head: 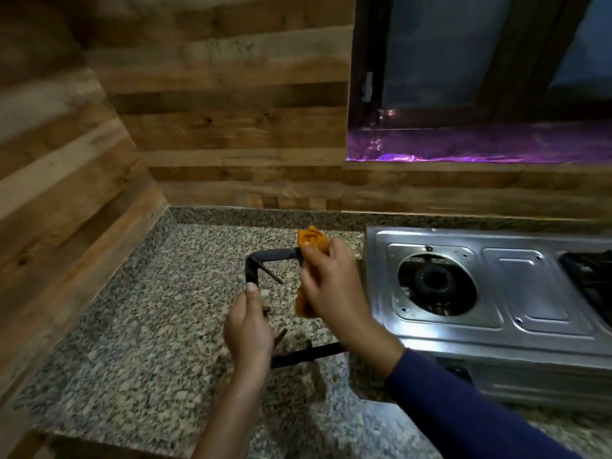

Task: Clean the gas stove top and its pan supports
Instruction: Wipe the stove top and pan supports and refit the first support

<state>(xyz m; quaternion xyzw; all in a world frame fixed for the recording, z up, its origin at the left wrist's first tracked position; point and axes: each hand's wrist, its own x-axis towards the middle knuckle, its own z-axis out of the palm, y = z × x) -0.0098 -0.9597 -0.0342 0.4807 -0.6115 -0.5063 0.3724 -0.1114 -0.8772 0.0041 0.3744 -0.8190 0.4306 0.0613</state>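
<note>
A black square pan support is held tilted over the granite counter, left of the stove. My left hand grips its left side, thumb up along the bar. My right hand holds an orange cloth bunched around the support's far bar. The steel gas stove stands to the right, its left burner bare with no support on it. A second pan support sits on the right burner at the frame edge.
The speckled granite counter runs into a corner of wood-panelled walls at the left and back. A dark window with a purple-lit sill is above the stove. The counter's front edge lies near the bottom left.
</note>
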